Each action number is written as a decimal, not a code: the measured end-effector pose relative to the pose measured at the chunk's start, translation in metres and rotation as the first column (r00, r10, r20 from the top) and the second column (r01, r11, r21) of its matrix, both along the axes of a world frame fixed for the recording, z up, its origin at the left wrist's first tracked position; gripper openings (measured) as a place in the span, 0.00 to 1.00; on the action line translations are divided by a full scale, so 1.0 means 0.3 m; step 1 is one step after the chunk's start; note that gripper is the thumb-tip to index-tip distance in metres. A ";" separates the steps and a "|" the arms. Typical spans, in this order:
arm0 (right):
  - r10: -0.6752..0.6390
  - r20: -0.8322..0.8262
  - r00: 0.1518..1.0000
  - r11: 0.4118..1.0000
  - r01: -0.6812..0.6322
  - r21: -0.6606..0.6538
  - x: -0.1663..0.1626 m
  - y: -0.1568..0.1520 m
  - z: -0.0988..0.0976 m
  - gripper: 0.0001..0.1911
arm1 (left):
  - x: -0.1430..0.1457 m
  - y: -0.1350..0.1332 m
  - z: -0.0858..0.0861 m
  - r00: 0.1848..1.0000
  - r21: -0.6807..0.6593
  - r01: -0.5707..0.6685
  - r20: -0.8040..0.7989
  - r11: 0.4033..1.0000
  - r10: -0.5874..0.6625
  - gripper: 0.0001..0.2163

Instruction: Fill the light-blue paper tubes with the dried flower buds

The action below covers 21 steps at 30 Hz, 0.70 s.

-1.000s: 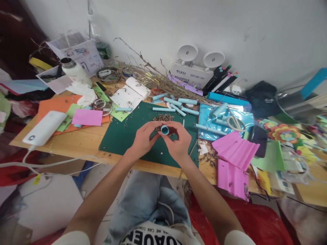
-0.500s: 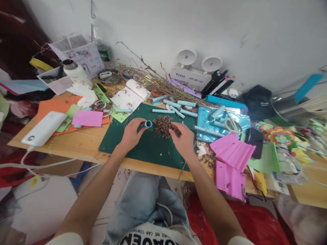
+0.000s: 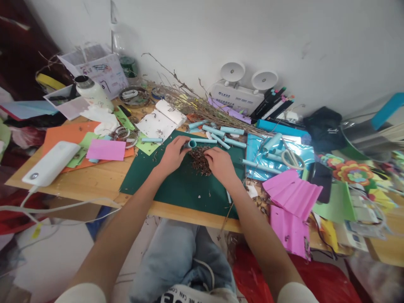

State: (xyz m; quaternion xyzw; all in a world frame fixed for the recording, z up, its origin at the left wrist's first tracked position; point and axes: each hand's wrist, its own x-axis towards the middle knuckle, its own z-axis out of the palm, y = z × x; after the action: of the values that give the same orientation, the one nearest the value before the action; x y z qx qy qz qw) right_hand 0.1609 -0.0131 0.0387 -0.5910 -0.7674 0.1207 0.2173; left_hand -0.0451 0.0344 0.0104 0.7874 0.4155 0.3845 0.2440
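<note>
My left hand [image 3: 173, 156] is wrapped around a light blue paper tube [image 3: 191, 144], whose open end faces up and toward the right. Just right of that end lies a heap of brown dried plant bits [image 3: 199, 162] on the dark green mat [image 3: 176, 191]. My right hand [image 3: 220, 165] reaches into the heap's right side, thumb and fingertips pinched together on some of the bits. Behind the heap are several more blue paper tubes [image 3: 217, 129], rolled and lying loosely across one another.
Dry twigs [image 3: 202, 104] lie along the wall before a white router [image 3: 236, 99]. To the right are scissors [image 3: 292, 159], a blue plastic packet [image 3: 255, 147] and pink folded paper [image 3: 292, 191]. A white power bank [image 3: 52, 163] and a bottle [image 3: 93, 92] stand left.
My left hand has moved the tube slightly right and up, closer to the heap. My right hand has shifted left into the heap, its fingers closing. The view has tilted a little.
</note>
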 end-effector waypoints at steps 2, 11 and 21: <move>-0.017 -0.128 0.992 0.998 0.024 0.055 0.023 0.004 -0.009 0.10 | 0.002 -0.003 -0.013 1.000 -0.005 -0.007 0.022 1.000 0.007 0.09; -0.049 -0.276 0.960 0.998 0.061 0.035 0.045 -0.020 -0.038 0.10 | 0.011 -0.034 -0.022 0.997 0.021 0.053 -0.052 0.998 -0.052 0.11; -0.070 -0.227 0.971 0.970 0.120 0.214 0.027 -0.032 -0.073 0.12 | 0.015 -0.041 -0.026 0.997 0.033 0.049 -0.061 0.998 -0.047 0.10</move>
State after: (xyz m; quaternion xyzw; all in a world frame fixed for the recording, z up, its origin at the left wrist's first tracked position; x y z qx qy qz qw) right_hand 0.1689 -0.0227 0.0167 -0.5819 -0.7185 0.0860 0.3713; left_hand -0.0407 0.0220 0.0027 0.8124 0.3970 0.3617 0.2270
